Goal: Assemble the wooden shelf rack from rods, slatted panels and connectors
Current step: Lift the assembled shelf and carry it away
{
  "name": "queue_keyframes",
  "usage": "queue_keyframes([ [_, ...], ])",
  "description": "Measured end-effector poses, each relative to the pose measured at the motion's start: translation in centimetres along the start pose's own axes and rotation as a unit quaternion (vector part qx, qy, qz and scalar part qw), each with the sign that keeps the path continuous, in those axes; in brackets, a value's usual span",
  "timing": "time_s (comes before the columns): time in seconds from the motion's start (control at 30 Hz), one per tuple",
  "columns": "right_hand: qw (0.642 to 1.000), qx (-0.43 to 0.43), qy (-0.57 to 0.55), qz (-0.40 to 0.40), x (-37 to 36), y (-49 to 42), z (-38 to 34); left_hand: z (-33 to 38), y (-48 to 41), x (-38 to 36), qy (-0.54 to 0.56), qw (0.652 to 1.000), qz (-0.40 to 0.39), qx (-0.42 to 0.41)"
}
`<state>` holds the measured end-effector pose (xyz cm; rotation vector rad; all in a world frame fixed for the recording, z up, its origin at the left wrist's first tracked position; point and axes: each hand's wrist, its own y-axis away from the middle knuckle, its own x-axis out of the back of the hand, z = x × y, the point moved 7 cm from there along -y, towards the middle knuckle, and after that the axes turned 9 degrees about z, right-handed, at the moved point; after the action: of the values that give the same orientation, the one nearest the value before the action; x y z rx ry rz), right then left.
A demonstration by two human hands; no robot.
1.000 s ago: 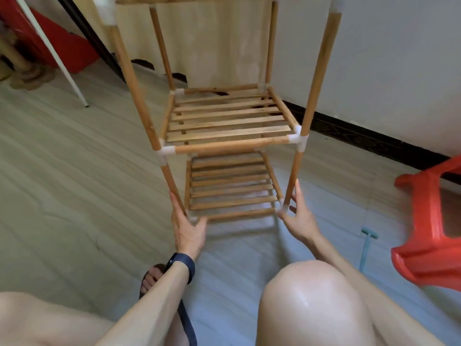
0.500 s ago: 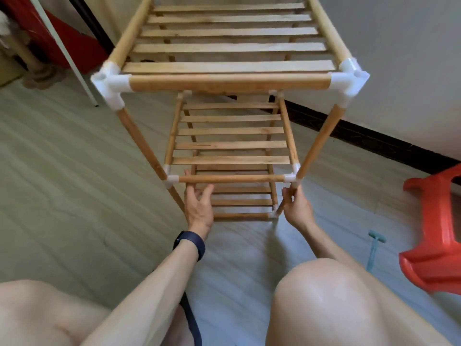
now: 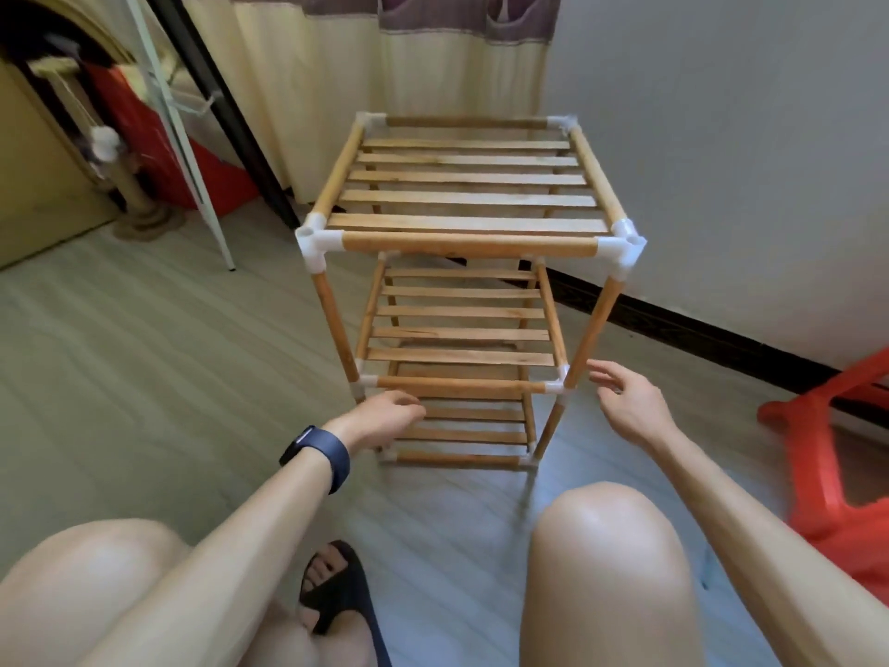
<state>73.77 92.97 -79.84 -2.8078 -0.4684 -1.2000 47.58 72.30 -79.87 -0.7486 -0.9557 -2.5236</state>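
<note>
The wooden rack point(image 3: 469, 244) stands upright on the floor, with three slatted shelves joined by rods and white corner connectors point(image 3: 315, 243). The top shelf point(image 3: 462, 199) and middle shelf point(image 3: 462, 334) show fully; the bottom one is partly hidden. My left hand point(image 3: 385, 418), with a dark wristband, lies in front of the lower front-left post, fingers loosely curled and stretching past the post. My right hand point(image 3: 630, 411) hovers with spread fingers just right of the middle front-right connector point(image 3: 558, 387), apart from it.
A red plastic stool point(image 3: 827, 454) lies on the floor at the right. A wall with a dark baseboard point(image 3: 697, 329) runs behind the rack. A curtain point(image 3: 385, 89), a slanted white pole point(image 3: 187, 137) and red items stand at the back left. My knees and a sandalled foot point(image 3: 336, 589) are below.
The rack tilted from leaning towards me to standing upright on the floor. My right hand let go of the front-right post and drew back; my left hand loosened on the left post.
</note>
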Motion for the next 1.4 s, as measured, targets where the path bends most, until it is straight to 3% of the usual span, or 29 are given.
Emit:
queue_keyframes([
  [0.07, 0.999, 0.014, -0.027, 0.016, 2.3, -0.3, -2.3, 2.4, 2.3, 2.1, -0.113, 0.991, -0.063, -0.045],
  [0.17, 0.992, 0.035, -0.113, 0.048, 6.3, -1.1, -7.2, 6.9, 5.8, 6.5, -0.161, 0.977, -0.078, -0.117],
  [0.3, 0.972, 0.054, -0.221, 0.056, 10.3, -1.3, -14.1, 14.1, 9.8, 13.8, -0.086, 0.97, 0.002, -0.228],
  [0.4, 0.982, 0.06, -0.176, 0.036, 11.0, -1.9, -17.0, 17.3, 9.6, 19.5, -0.019, 0.954, 0.149, -0.261],
  [0.47, 0.99, 0.056, -0.125, 0.033, 11.2, -2.7, -18.3, 18.1, 8.2, 22.8, -0.036, 0.934, 0.252, -0.252],
  [0.53, 0.994, 0.042, -0.093, 0.038, 11.1, -3.6, -19.1, 17.2, 6.0, 24.3, -0.069, 0.931, 0.3, -0.194],
  [0.63, 0.997, 0.008, -0.049, 0.062, 10.3, -5.3, -19.1, 13.3, 1.7, 23.0, -0.003, 0.957, 0.287, -0.036],
  [0.7, 0.995, -0.011, -0.063, 0.079, 9.7, -6.2, -18.9, 11.8, -0.5, 21.4, 0.142, 0.957, 0.251, 0.009],
  [0.8, 0.99, -0.016, -0.097, 0.102, 9.6, -8.2, -19.0, 12.2, -1.8, 21.4, 0.277, 0.935, 0.222, -0.007],
  [1.1, 0.957, -0.021, -0.273, 0.092, 7.0, -13.7, -20.6, 12.9, -8.7, 23.9, 0.331, 0.921, 0.207, -0.001],
  [1.23, 0.958, 0.005, -0.278, 0.073, 5.5, -16.9, -21.6, 12.2, -12.1, 25.9, 0.321, 0.92, 0.225, 0.019],
  [1.33, 0.933, -0.034, -0.355, 0.05, 3.9, -16.3, -21.1, 10.9, -12.3, 25.5, 0.426, 0.887, 0.175, 0.0],
  [1.4, 0.913, -0.062, -0.4, 0.057, 2.8, -14.2, -19.6, 9.1, -10.8, 24.0, 0.477, 0.857, 0.194, -0.039],
])
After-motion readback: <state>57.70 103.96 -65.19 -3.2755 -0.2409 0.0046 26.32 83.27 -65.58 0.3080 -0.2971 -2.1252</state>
